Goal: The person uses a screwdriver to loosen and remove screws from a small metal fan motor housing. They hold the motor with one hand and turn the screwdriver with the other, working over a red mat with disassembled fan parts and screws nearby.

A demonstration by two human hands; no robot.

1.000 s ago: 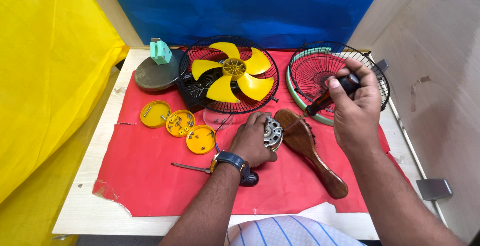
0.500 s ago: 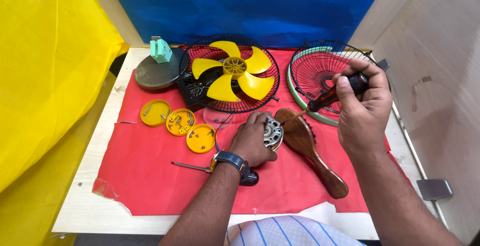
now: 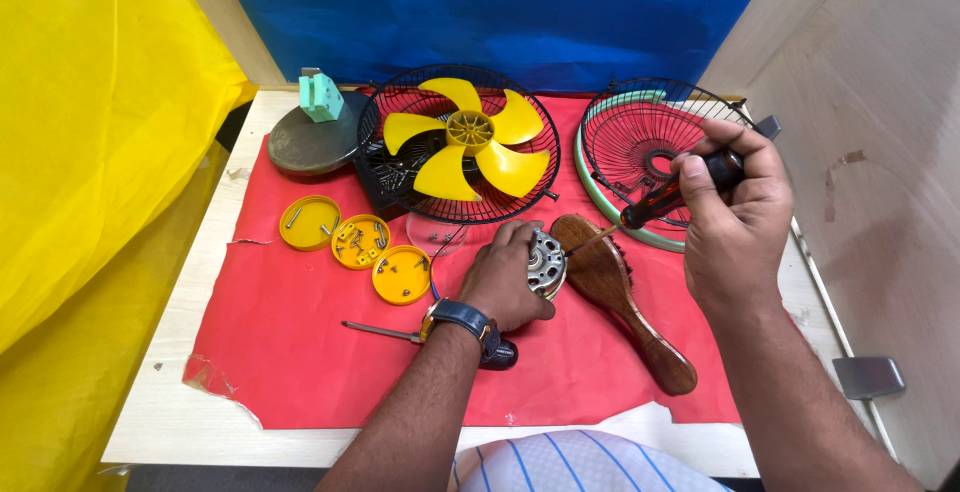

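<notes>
Landmark: motor [image 3: 547, 263], a small round metal unit lying on the red sheet [image 3: 300, 352] near mid-table.

Nearest the camera, a spare screwdriver [image 3: 385, 332] lies on the sheet just left of and below the motor, its dark handle partly hidden under the left wrist.

Left hand [image 3: 505, 277] is closed around the motor from its left side, fingers curled over the casing, wristwatch on the wrist.

Wooden brush [image 3: 625, 302] lies just right of the motor, handle slanting toward the camera.

Right hand [image 3: 735, 217], right of and above the motor, is clamped on the dark handle of a screwdriver [image 3: 660, 204]; the shaft slants down-left, tip at the motor's right edge. Whether the tip touches cannot be told.

Left of the motor: three yellow lids [image 3: 362, 242] holding screws.

Beyond the motor: yellow blade [image 3: 465, 147] resting in a black grille [image 3: 530, 192]; a second grille with green rim [image 3: 640, 147] to the far right; a round grey base [image 3: 305, 142] with a green block [image 3: 320, 97] to the far left.
</notes>
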